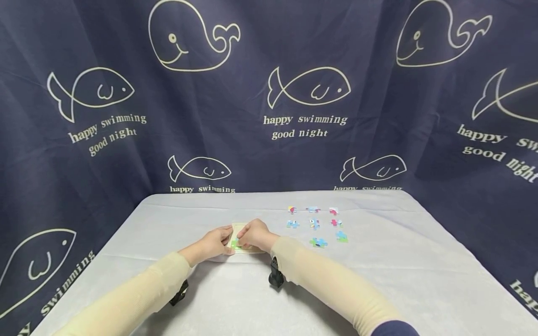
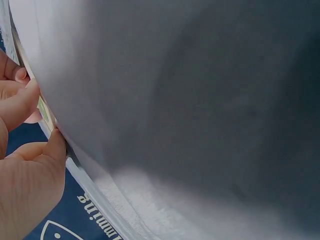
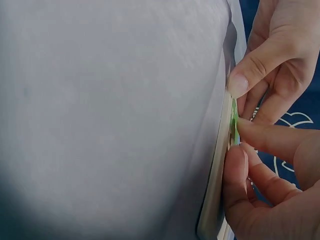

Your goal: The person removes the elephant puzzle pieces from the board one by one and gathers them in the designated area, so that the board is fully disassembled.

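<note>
A small pale wooden puzzle tray [image 1: 239,226] lies on the table, with a green puzzle piece [image 1: 234,244] at its lower left. My left hand [image 1: 214,241] holds the tray's left side, thumb at the near corner and fingers farther up the edge. Over the tray, my right hand [image 1: 256,234] pinches a green piece with thumb and finger, low against the tray's surface. The right wrist view shows the green piece [image 3: 233,119] edge-on between both hands, beside the tray rim [image 3: 216,180]. My fingers hide much of the tray's inside.
Several loose puzzle pieces lie in rows right of the tray, among them a blue-and-green one [image 1: 342,237] and a near one [image 1: 318,242]. A pale cloth covers the table [image 1: 378,289]. Behind it hangs a dark blue curtain [image 1: 252,154] with fish drawings.
</note>
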A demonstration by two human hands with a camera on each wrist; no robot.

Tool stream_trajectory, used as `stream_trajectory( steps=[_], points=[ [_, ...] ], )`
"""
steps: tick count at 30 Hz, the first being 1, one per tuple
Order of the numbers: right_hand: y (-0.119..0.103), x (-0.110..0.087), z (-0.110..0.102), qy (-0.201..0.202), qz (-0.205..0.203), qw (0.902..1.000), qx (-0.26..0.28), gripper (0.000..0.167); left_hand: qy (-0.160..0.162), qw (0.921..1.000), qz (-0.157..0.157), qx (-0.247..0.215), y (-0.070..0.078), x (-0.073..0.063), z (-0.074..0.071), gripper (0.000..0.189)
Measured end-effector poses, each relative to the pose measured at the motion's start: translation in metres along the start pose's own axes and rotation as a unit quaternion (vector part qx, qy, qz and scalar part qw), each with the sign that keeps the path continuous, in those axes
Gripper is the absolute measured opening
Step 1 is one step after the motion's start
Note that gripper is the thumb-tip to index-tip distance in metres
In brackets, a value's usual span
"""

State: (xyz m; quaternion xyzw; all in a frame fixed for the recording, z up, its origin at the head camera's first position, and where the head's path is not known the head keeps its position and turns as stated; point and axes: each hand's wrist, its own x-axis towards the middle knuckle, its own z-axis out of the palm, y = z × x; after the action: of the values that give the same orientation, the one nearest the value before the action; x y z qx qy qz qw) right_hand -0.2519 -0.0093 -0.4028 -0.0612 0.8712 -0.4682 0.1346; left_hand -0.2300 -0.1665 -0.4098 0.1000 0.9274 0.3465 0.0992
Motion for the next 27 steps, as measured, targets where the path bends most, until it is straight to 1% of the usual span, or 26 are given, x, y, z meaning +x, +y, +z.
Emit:
stream_trajectory(
  steps=[6, 8, 13, 19, 24, 27],
  points=[
    [0.001, 0.0, 0.001, 0.012, -0.006, 0.9996, 0.024, 0.015, 0.002, 1.0, 0.0, 0.003, 0.0, 0.001, 0.001, 0.079],
    [0.003, 0.001, 0.0, 0.011, -0.008, 0.9992, 0.037, 0.016, 0.005, 1.0, 0.006, 0.004, -0.001, 0.001, 0.002, 0.079],
    [0.006, 0.004, -0.001, -0.009, -0.009, 0.9967, 0.08, 0.016, 0.011, 0.9997, 0.02, 0.007, -0.003, 0.002, 0.003, 0.079],
    [0.006, 0.006, -0.003, -0.043, 0.0, 0.9899, 0.135, 0.014, 0.013, 0.9997, 0.021, 0.006, -0.003, 0.001, 0.002, 0.081],
    [0.006, 0.009, -0.005, -0.049, 0.003, 0.9839, 0.172, 0.019, 0.014, 0.9997, 0.02, -0.001, -0.001, 0.0, 0.001, 0.08],
    [0.007, 0.009, -0.01, -0.05, 0.006, 0.9817, 0.184, 0.02, 0.012, 0.9997, 0.021, 0.003, 0.0, 0.0, 0.001, 0.08]
  ],
)
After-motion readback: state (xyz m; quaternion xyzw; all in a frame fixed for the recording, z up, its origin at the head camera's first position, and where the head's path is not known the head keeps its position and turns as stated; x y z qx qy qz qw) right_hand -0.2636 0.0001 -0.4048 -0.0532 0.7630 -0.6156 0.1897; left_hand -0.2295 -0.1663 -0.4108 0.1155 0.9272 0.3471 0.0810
